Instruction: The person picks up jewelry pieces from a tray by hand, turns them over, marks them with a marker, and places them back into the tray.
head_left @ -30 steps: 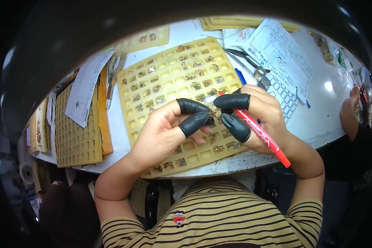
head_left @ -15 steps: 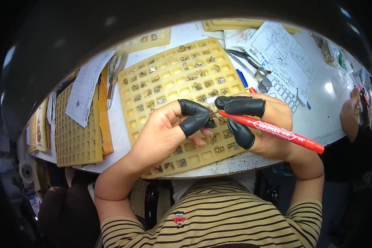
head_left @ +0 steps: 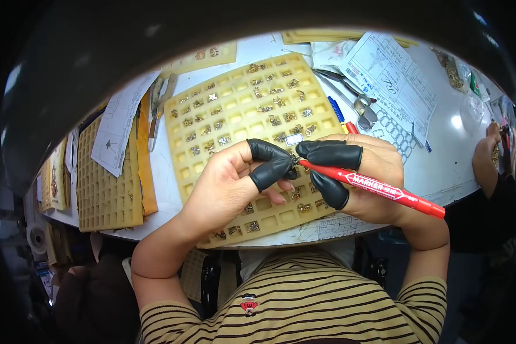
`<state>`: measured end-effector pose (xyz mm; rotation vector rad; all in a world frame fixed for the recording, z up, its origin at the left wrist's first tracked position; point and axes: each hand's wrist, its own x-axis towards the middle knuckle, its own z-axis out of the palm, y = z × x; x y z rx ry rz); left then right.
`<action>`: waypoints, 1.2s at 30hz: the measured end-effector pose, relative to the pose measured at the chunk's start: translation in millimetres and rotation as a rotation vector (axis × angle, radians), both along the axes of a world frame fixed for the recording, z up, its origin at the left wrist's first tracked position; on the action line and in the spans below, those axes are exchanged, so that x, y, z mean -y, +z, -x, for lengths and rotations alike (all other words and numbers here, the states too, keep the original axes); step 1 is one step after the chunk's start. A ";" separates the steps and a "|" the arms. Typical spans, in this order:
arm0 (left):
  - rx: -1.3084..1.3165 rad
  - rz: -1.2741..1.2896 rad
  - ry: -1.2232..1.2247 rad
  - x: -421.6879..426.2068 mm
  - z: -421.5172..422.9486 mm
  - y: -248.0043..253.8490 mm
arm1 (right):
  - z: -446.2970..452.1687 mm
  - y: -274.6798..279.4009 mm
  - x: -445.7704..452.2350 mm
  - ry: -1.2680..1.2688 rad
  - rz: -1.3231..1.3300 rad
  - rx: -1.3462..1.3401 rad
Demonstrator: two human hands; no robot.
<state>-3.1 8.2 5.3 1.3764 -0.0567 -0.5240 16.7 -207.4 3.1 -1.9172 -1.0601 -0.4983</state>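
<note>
A small metal piece (head_left: 295,159) is pinched between the black-covered thumb and finger of my left hand (head_left: 235,169). My right hand (head_left: 361,172), also with black finger covers, grips a red marker (head_left: 378,187) whose tip touches or nearly touches that piece. Under both hands lies a yellow compartment tray (head_left: 239,129), tilted on the white table. Many of its square pockets hold small metal pieces; others hold nothing. A small white label (head_left: 294,139) rests on the tray just above my fingertips.
Printed papers (head_left: 387,77), scissors (head_left: 364,109) and a blue pen (head_left: 336,109) lie at the upper right. Another yellow tray (head_left: 106,178), a paper (head_left: 120,123) and pliers (head_left: 155,109) are at the left. A co-worker's hand (head_left: 490,140) shows at the far right.
The red marker has swung from a steep slant to a flatter one, its tip now at the metal piece. My right hand has shifted with it; my left hand has hardly moved.
</note>
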 end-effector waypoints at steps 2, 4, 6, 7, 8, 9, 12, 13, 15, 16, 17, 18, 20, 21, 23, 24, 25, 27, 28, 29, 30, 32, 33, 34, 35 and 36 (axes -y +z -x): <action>0.012 -0.005 0.010 1.3 0.7 0.9 | -0.8 2.0 0.3 0.023 0.011 0.028; -0.004 0.013 -0.014 -1.8 -0.8 -0.7 | -1.4 1.2 0.0 0.026 0.008 0.036; -0.020 0.031 -0.037 -2.0 -1.0 -1.0 | -1.5 0.3 0.2 0.030 0.006 0.044; -0.009 0.006 -0.014 -0.2 -0.2 -0.4 | -1.0 -0.2 0.6 0.024 0.001 0.027; 0.001 -0.020 0.010 0.9 0.5 0.1 | -0.7 -0.5 0.9 0.019 -0.003 0.010; 0.001 -0.020 0.010 1.1 0.9 0.4 | -0.6 -0.5 0.8 0.018 -0.003 0.010; 0.008 -0.021 0.019 1.6 1.1 1.2 | -0.6 -0.8 -0.1 0.008 -0.008 0.011; 0.005 -0.020 0.016 1.6 1.1 1.4 | -0.9 -1.5 -0.6 0.009 -0.014 0.023; 0.003 -0.019 0.014 1.6 1.0 1.4 | -1.3 -1.4 -1.1 0.010 -0.020 0.034; 0.003 -0.024 0.014 1.6 1.0 1.2 | -1.3 -0.7 -1.0 0.018 -0.016 0.028; 0.004 -0.030 0.013 1.6 0.9 1.0 | -1.3 0.0 -0.8 0.026 -0.012 0.022; 0.003 -0.030 0.013 1.6 0.9 0.8 | 0.0 0.1 -0.1 0.025 -0.012 0.022; 0.007 -0.031 0.006 1.2 0.5 0.6 | 3.6 0.1 1.9 -0.023 0.032 -0.072; 0.006 -0.031 0.006 0.1 0.0 0.3 | 4.0 1.0 2.4 -0.023 0.032 -0.072; -0.038 0.010 -0.033 -2.3 -1.0 -0.2 | 4.9 2.9 3.5 -0.043 0.013 -0.085; -0.038 0.010 -0.034 -2.3 -0.9 -0.2 | 2.5 0.3 4.2 -0.043 0.013 -0.085; -0.045 0.017 -0.028 -2.3 -0.7 -0.2 | -1.9 -4.5 4.7 -0.049 0.017 -0.030; -0.053 0.024 -0.021 -2.1 -0.5 0.6 | -3.8 -6.0 4.2 -0.055 0.023 0.025; -0.055 0.018 -0.021 -1.6 -0.5 1.9 | -3.2 -4.0 2.6 -0.062 0.059 -0.008; -0.056 0.013 -0.020 -1.1 -0.6 2.7 | -2.7 -2.6 0.9 -0.069 0.096 -0.041; -0.055 0.013 -0.020 -0.9 -0.6 2.4 | -2.5 -4.1 -0.9 -0.080 0.110 -0.050; -0.049 0.035 -0.041 -0.9 -0.1 1.6 | -3.0 -10.6 0.0 -0.085 0.142 -0.041; -0.048 0.035 -0.039 -1.2 -0.5 2.1 | -3.4 -12.3 0.2 -0.090 0.174 -0.032; -0.068 0.038 -0.053 -1.5 -1.4 2.9 | -3.8 -12.0 -0.8 -0.093 0.157 -0.029; -0.087 0.041 -0.066 -1.8 -2.0 3.6 | -4.6 -11.9 -0.8 -0.091 0.157 -0.026; -0.085 0.041 -0.064 -2.3 -2.3 2.9 | -5.4 -12.1 -0.4 -0.078 0.122 -0.040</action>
